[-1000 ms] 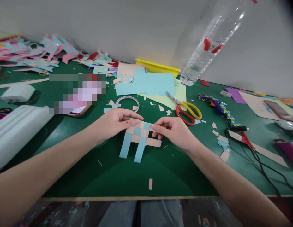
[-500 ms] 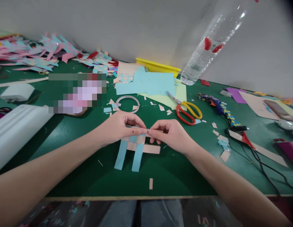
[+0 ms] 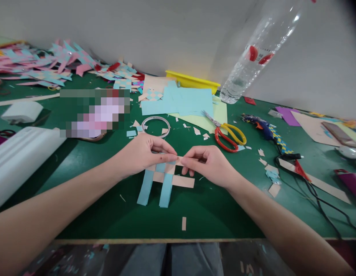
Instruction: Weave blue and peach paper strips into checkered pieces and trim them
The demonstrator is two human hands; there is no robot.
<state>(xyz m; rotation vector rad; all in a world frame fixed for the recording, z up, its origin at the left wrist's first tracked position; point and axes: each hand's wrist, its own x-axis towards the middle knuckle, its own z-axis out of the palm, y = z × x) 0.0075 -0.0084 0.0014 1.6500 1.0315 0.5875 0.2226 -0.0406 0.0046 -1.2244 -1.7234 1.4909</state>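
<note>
Between my hands is a small woven piece of paper strips (image 3: 165, 178), pale pink crossed with light blue. Two blue ends hang toward me and a pink end sticks out to the right. My left hand (image 3: 147, 153) pinches its upper edge between thumb and fingers, covering part of the weave. My right hand (image 3: 205, 164) is closed on the upper pink strip end, close to the left fingertips. Just behind my left hand lies a silvery ring (image 3: 155, 126). Scissors (image 3: 226, 132) with red and yellow handles rest beyond my right hand.
Light blue paper sheets (image 3: 189, 100) lie at the back by a yellow tray (image 3: 192, 81). A clear bottle (image 3: 255, 57) leans on the wall. Woven strips (image 3: 45, 63) are heaped at back left. A white device (image 3: 25, 157) lies left, a black cable (image 3: 316, 195) right. Scraps dot the green table (image 3: 109, 222).
The woven paper's lower ends have shifted slightly left. My left fingertips have drawn a little away from the right ones, baring more of the upper pink strip.
</note>
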